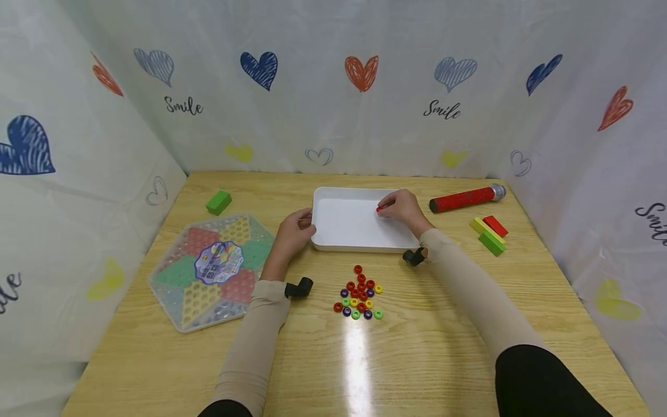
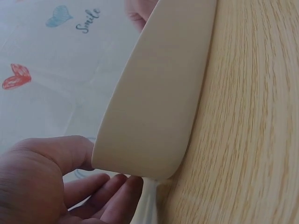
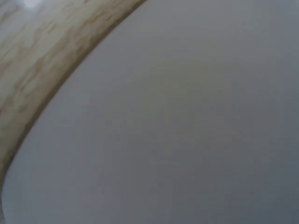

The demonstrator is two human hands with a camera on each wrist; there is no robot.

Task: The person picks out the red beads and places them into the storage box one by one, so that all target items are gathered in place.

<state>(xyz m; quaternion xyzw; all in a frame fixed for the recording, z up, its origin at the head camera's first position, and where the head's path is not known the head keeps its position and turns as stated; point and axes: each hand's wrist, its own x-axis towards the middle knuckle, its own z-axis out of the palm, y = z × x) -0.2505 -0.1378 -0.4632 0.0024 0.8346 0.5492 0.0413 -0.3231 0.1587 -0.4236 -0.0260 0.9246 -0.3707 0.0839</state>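
Note:
A shallow white tray (image 1: 354,220) lies toward the back of the wooden table. At its left end, my left hand (image 1: 293,234) holds the edge; in the left wrist view thumb and fingers (image 2: 100,191) sit about the tray's corner. Over the tray's right half, my right hand (image 1: 402,208) pinches a small red ring bead (image 1: 378,209) between thumb and fingertips. In front of the tray lies a loose group of ring beads (image 1: 362,286) in red, purple, yellow and green. Only the blurred white tray (image 3: 177,121) and some tabletop fill the right wrist view.
A hexagonal game board (image 1: 172,298) with coloured triangles lies left of my left arm, a green block (image 1: 219,202) behind it. At the back right are a red tube (image 1: 464,200) and yellow, red and green blocks (image 1: 491,243). A printed curtain (image 1: 312,116) encloses the table.

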